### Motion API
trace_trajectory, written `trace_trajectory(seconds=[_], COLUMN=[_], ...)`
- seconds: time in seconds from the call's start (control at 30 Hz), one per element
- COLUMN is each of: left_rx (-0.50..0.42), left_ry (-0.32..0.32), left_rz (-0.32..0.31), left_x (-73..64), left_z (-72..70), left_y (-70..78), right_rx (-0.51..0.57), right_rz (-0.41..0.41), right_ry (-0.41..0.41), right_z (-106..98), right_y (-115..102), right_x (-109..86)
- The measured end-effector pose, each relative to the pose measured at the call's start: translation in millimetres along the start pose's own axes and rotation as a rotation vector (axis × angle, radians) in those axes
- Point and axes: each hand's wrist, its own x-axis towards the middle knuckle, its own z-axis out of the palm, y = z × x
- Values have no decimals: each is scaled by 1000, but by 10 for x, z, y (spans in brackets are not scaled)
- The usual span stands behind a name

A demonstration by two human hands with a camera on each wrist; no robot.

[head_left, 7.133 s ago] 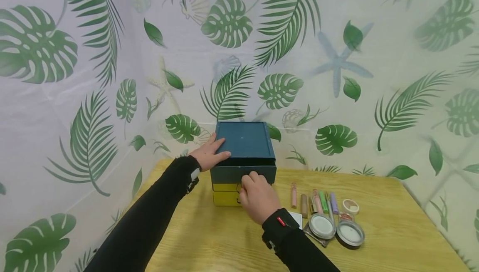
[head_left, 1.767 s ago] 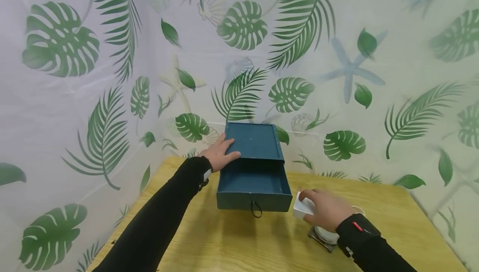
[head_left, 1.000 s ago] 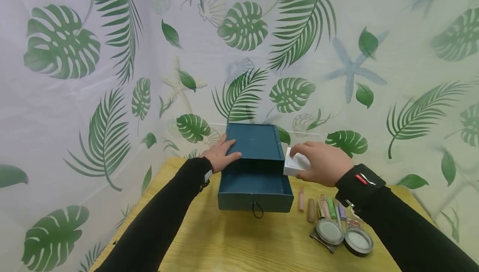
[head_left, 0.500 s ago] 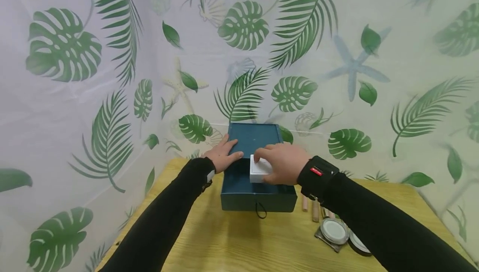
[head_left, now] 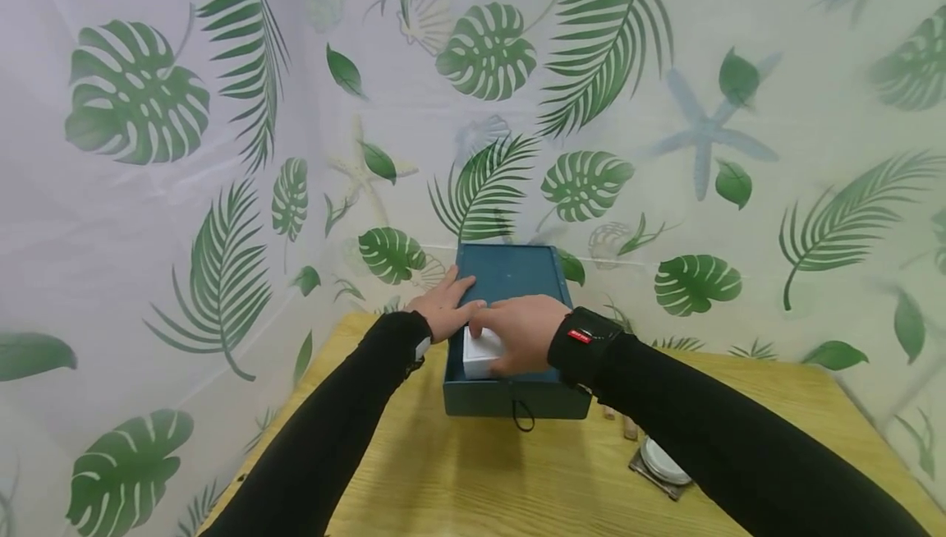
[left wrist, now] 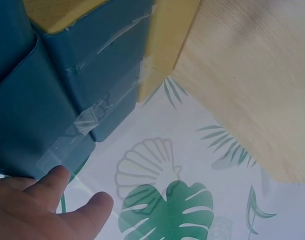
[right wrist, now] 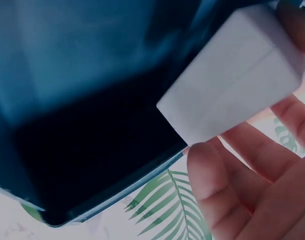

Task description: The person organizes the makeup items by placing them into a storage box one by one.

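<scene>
A dark blue drawer box (head_left: 510,270) stands at the back of the table, its top drawer (head_left: 480,400) pulled out with a black cord loop (head_left: 523,415) on the front. My left hand (head_left: 441,309) rests on the box's upper left edge, fingers spread; in the left wrist view, fingers of that hand (left wrist: 47,210) lie by the taped blue side (left wrist: 37,115). My right hand (head_left: 526,332) holds a small white box (head_left: 478,356) at the drawer's left part. In the right wrist view the white box (right wrist: 227,75) tilts between thumb and fingers, over the dark drawer interior.
A round compact (head_left: 663,461) on a flat dark square item (head_left: 654,479) lies right of the drawer on the wooden table (head_left: 517,479). Two tube ends (head_left: 628,428) show beside my right sleeve (head_left: 680,414), which hides more. A leaf-patterned cloth (head_left: 591,110) hangs behind.
The drawer, nearly closed at first, has been pulled out. My right hand has picked up the white box at the right, lifted it and carried it left into the drawer. My left hand stays put.
</scene>
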Motion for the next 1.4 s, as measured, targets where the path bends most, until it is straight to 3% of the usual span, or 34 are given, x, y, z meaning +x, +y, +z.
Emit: trace_trajectory(seconds=[0.43, 0.77, 1.2, 1.4], left_rx=[-22, -1, 15, 17], left_ry=[-16, 0, 14, 20], left_rz=[12, 24, -11, -3], left_x=[42, 174, 188, 152], left_z=[75, 130, 97, 98], left_y=[-64, -155, -161, -159], right_rx=[-22, -37, -193, -132], right_rz=[-23, -113, -97, -74], right_ry=[-168, -122, -78, -124], right_z=[102, 219, 236, 224], right_y=[-12, 71, 17, 27], right_x=[373, 426, 488, 479])
